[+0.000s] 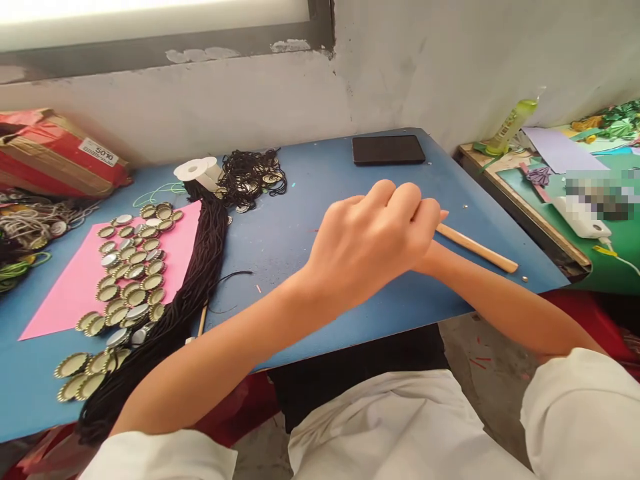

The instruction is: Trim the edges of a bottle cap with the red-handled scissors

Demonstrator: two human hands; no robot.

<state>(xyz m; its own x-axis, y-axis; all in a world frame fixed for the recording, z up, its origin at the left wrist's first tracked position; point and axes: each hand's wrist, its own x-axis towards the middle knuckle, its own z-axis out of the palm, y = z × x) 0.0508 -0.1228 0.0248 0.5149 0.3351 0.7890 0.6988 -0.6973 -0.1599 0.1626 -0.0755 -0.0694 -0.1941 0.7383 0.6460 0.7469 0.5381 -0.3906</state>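
My left hand [375, 230] is raised over the middle of the table, its fingers curled closed with the knuckles up. It covers nearly all of my right hand [427, 259], of which only the edge by the wrist shows. Whatever the fingers hold is hidden. Just behind the hands, to the right, lies a light wooden stick [480, 249]; its far end is out of sight. On a pink sheet [65, 287] at the left are several bottle caps [134, 272], some face down. A thick bundle of black cords [207, 247] runs beside them.
A white spool [200, 173] and a tangle of black cords with caps [253, 177] sit at the back. A black phone [389, 150] lies near the wall. The blue table [280, 247] borders a red box [60, 153] leftward and a green-topped table [615, 260] rightward.
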